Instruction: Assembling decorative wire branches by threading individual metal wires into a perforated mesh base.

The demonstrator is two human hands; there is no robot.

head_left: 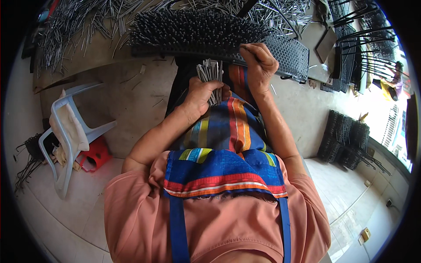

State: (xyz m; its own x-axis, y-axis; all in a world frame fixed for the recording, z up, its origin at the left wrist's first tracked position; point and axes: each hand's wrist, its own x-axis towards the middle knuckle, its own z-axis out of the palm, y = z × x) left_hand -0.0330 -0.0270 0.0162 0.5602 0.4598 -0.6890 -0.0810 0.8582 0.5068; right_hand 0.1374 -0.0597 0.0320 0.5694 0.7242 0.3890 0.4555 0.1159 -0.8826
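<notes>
My left hand (202, 94) is wrapped round a bundle of thin grey rods (210, 72), held upright over my lap. Beyond it stands a long black perforated rack (287, 55). Densely packed dark upright pins or rods (197, 30) fill its left and middle parts, and bare holes show at its right end. My right hand (262, 65) is at the rack's near edge, thumb and fingers pressed together in a pinch. Whatever lies between those fingertips, if anything, is too small to make out.
Loose grey rods (105, 19) lie heaped on the work surface behind the rack. At left stands a pale blue plastic chair (66, 144) beside a red container (97, 154). Stacked black racks (344, 139) stand on the right floor. Another person (394, 81) is at far right.
</notes>
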